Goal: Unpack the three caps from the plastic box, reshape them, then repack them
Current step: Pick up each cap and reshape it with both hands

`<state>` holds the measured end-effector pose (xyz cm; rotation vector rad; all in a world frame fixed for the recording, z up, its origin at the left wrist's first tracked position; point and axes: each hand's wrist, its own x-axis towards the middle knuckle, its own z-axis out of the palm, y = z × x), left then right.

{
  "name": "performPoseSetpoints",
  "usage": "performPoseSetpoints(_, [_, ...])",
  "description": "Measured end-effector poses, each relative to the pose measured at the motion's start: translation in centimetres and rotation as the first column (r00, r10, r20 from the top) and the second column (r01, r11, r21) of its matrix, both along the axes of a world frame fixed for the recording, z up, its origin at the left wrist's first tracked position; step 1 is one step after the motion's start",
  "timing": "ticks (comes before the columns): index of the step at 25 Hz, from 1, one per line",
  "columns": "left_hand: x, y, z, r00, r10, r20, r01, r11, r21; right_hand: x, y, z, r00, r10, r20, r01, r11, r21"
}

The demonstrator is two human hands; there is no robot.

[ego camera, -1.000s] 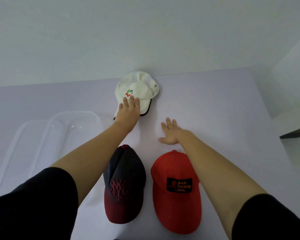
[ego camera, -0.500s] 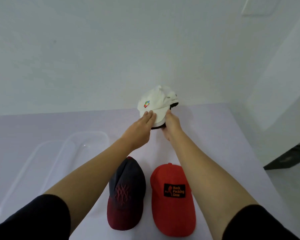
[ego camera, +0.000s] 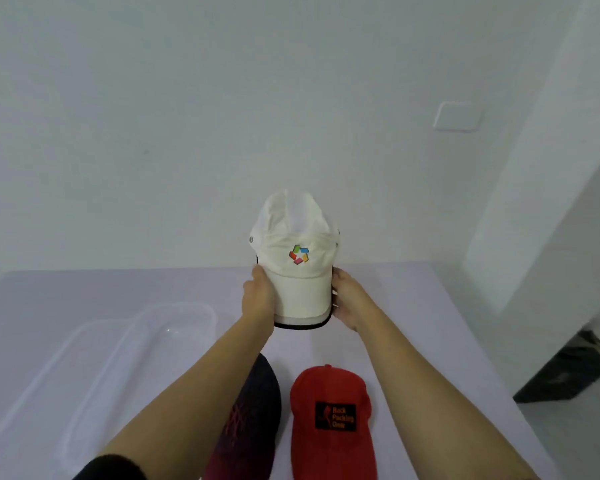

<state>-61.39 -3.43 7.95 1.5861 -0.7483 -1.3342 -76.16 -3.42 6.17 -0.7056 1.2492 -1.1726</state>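
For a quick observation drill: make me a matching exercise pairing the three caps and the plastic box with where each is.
Things:
1. white cap
2. red cap
3. dark cap
4. plastic box

Places:
A. partly hidden under the left forearm
B. empty, at the table's left
C. held up by both hands
D. flat on the table, under the right arm

Pairs: 1-C, 2-D, 3-A, 4-B

White cap (ego camera: 297, 271): matt cloth w/ metal eyelets. Red cap (ego camera: 329, 424): matt cloth. Box (ego camera: 174, 327): clear glossy plastic. Table (ego camera: 430, 306): smooth, matt.
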Motion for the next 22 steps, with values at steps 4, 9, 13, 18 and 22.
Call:
performPoseSetpoints(4, [-0.9, 1.5, 0.1, 0.984, -0.018, 0.176, 0.043, 0.989, -0.14, 0.8, 1.1, 1.7, 0.996, -0.093, 0.008, 0.093, 0.995, 0.046])
performPoseSetpoints(9, [-0.4, 0.6, 0.8, 0.974, -0.08, -0.213, 0.057, 0.992, -0.113, 1.2, 1.7, 3.1, 0.884, -0.365, -0.292, 0.314, 0.927, -0.206])
performPoseSetpoints(13, [-0.2, 0.6, 1.9, 0.912, -0.081, -0.402, 0.02, 0.988, -0.152, 1.6, 1.3, 3.6, 0.943, -0.26, -0.205, 0.249, 0.965, -0.077])
performPoseSetpoints(18, [0.2, 0.6, 2.8, 0.889, -0.065, -0.453, 0.012, 0.993, -0.118, 1.6, 1.7, 4.8, 0.968, -0.251, 0.024, 0.251, 0.968, 0.02])
performPoseSetpoints(22, [0.2, 0.5, 3.9, 0.904, -0.016, -0.427, -0.025, 0.996, -0.09, 1.9, 1.2, 4.9, 0.971, -0.23, 0.071, 0.228, 0.973, 0.031])
